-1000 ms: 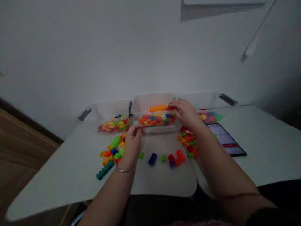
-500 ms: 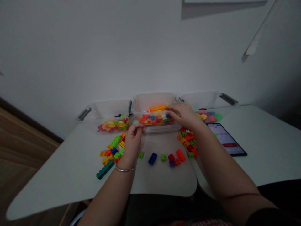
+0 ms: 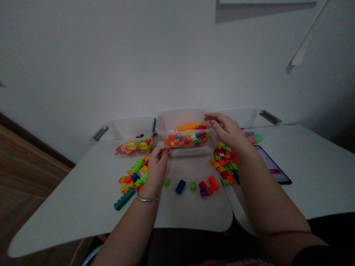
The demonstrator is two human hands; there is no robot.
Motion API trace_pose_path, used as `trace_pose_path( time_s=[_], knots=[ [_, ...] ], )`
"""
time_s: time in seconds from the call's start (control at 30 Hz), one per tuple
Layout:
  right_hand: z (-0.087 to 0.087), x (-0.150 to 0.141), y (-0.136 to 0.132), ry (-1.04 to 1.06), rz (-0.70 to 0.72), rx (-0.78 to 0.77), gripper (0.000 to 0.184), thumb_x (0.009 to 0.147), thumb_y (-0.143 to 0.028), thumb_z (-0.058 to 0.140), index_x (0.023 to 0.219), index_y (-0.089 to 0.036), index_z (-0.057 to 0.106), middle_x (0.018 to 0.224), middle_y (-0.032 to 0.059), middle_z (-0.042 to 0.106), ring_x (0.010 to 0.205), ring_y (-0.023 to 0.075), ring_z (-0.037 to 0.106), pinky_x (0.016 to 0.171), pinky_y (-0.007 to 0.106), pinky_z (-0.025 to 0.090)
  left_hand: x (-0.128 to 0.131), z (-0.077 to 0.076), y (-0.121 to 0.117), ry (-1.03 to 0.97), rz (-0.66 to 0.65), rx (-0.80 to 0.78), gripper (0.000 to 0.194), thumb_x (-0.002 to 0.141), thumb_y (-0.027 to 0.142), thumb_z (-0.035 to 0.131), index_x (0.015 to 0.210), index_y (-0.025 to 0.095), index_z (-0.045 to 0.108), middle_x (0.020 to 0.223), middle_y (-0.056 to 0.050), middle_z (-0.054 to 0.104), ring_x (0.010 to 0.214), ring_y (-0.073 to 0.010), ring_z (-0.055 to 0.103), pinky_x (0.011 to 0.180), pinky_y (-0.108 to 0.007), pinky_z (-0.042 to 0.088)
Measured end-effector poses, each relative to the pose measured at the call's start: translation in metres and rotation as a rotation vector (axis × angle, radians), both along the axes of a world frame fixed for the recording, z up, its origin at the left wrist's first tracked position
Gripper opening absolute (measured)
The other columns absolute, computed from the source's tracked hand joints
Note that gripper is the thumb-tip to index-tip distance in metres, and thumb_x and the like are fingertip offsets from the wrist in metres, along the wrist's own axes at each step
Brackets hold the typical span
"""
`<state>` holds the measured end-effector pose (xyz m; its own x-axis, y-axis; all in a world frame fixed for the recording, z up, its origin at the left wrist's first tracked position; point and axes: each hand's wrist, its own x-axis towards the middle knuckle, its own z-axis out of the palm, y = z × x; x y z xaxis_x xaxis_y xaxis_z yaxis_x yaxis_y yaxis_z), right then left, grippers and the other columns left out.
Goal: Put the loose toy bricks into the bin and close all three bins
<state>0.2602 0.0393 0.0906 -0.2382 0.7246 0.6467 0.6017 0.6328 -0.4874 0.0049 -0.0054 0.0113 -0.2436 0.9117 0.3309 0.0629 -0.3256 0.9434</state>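
A clear plastic box (image 3: 181,131) with toy building bricks (image 3: 188,138) inside stands at the middle back. My left hand (image 3: 159,157) is closed at its lower front left corner, fingertips together; what they pinch, if anything, is hidden. My right hand (image 3: 226,129) hovers at the box's right rim with fingers apart and nothing visible in them. Before the box lie a blue brick (image 3: 180,186), a green brick (image 3: 193,185) and an orange brick (image 3: 213,182). A small purple brick (image 3: 203,192) is beside them.
Brick piles lie on the left (image 3: 135,177) and the right (image 3: 224,164). A left clear box (image 3: 130,127) and a right clear box (image 3: 238,113) flank the middle one, both with coloured pieces. A phone (image 3: 273,166) lies on the white table (image 3: 310,170), partly behind my right arm.
My right hand has moved up and to the right, off the bricks in the middle box to its right rim. My left hand stays in place.
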Motion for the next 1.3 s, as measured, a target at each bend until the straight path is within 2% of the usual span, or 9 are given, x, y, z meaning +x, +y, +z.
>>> trace_pose_path(
  time_s=[0.1,0.23,0.37,0.53,0.8,0.97,1.13,1.3],
  knots=[
    [0.011,-0.004,-0.012,-0.041,0.085,-0.102,0.027,0.091,-0.031,0.05,0.101,-0.019,0.071,0.099,0.0062,0.074,0.087,0.0191,0.067,0.076,0.031,0.051,0.0,0.001,-0.001,-0.01,0.003,-0.002,0.013,0.076,0.025,0.06,0.085,0.018,0.065,0.073,0.001,0.06,0.069,-0.0133,0.057,0.068,-0.025,0.044],
    [0.017,-0.022,-0.024,-0.296,0.357,-0.297,0.019,0.087,-0.025,0.056,0.094,-0.02,0.074,0.091,0.0033,0.074,0.079,0.0152,0.065,0.07,0.026,0.048,0.0,0.001,-0.001,-0.015,0.007,-0.008,0.014,0.077,0.027,0.06,0.087,0.018,0.065,0.075,0.0,0.061,0.069,-0.0135,0.057,0.068,-0.026,0.044],
    [0.005,-0.046,-0.027,-0.513,0.501,-0.506,0.021,0.083,-0.018,0.06,0.098,-0.021,0.075,0.092,0.0026,0.074,0.075,0.013,0.065,0.069,0.023,0.047,0.0,0.001,-0.001,0.007,0.011,-0.004,0.014,0.077,0.028,0.06,0.087,0.018,0.065,0.076,0.0,0.061,0.07,-0.0141,0.057,0.068,-0.026,0.044],
    [-0.017,-0.072,-0.033,-0.679,0.622,-0.493,0.024,0.081,-0.023,0.065,0.103,-0.022,0.075,0.098,0.0041,0.073,0.078,0.0156,0.064,0.069,0.025,0.045,0.0,0.002,-0.002,0.012,0.009,-0.008,0.014,0.077,0.027,0.059,0.086,0.019,0.065,0.075,0.0,0.061,0.071,-0.0143,0.058,0.069,-0.026,0.045],
    [-0.026,-0.094,-0.048,-0.879,0.577,-0.498,0.027,0.077,-0.024,0.071,0.103,-0.026,0.075,0.1,0.0047,0.073,0.085,0.0202,0.066,0.069,0.028,0.045,0.001,0.003,-0.002,0.003,0.016,-0.011,0.012,0.076,0.026,0.059,0.085,0.019,0.065,0.074,0.0,0.061,0.07,-0.0139,0.057,0.068,-0.025,0.045],
    [-0.034,-0.095,-0.045,-0.888,0.597,-0.496,0.026,0.077,-0.024,0.07,0.103,-0.025,0.075,0.098,0.0044,0.073,0.084,0.02,0.066,0.068,0.027,0.045,0.001,0.002,-0.002,0.0,0.023,-0.003,0.012,0.077,0.026,0.06,0.085,0.018,0.065,0.073,0.0,0.061,0.069,-0.0138,0.058,0.068,-0.025,0.046],
    [-0.042,-0.095,-0.04,-0.872,0.536,-0.487,0.025,0.078,-0.029,0.068,0.101,-0.023,0.074,0.097,0.0058,0.073,0.081,0.0202,0.066,0.066,0.028,0.044,0.001,0.002,-0.002,0.003,0.021,-0.004,0.013,0.077,0.025,0.06,0.086,0.018,0.066,0.075,0.0,0.062,0.07,-0.0131,0.057,0.068,-0.024,0.045],
    [-0.042,-0.091,-0.038,-0.844,0.472,-0.451,0.025,0.077,-0.027,0.067,0.101,-0.021,0.069,0.097,0.0067,0.072,0.078,0.0198,0.064,0.061,0.027,0.041,0.0,0.003,-0.002,0.019,0.026,-0.001,0.012,0.077,0.023,0.06,0.085,0.018,0.066,0.073,0.0,0.061,0.068,-0.0135,0.057,0.066,-0.024,0.044]
  ],
)
